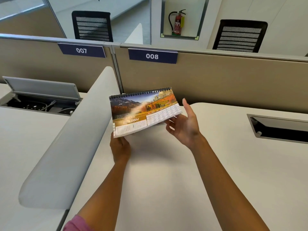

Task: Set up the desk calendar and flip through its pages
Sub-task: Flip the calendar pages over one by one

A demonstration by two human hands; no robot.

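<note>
Nearest the camera, a pink sleeve (75, 223) shows at the bottom edge, and two bare forearms reach forward over the white tabletop (166, 189). Ahead of them the left hand (120, 145) comes up under the lower left corner of the calendar (145, 112); its grip is closed on that corner, fingers beneath and mostly hidden by the pages. The right hand (186, 125) is at the lower right edge, palm turned inward and thumb lifted clear, its grip loosely open with only the fingertips (170, 121) touching the underside of the calendar's edge. The calendar is held in the air above the tabletop, tilted with its black spiral binding along the far upper edge, showing a mountain landscape picture, the word JANUARY on a gold band and a date grid; the print is blurred. To the left a rounded grey divider (70, 147) runs away from the camera between this tabletop and the next one, where a cable box (40, 100) stands with its lid raised. At right, a dark cable slot (281, 129) is set into the tabletop. Behind, a beige partition (216, 80) carries blue labels 007 (81, 50) and 008 (152, 56). Beyond it stand two black mesh chairs (92, 26) and a red fire extinguisher (178, 22) in a wall recess.
</note>
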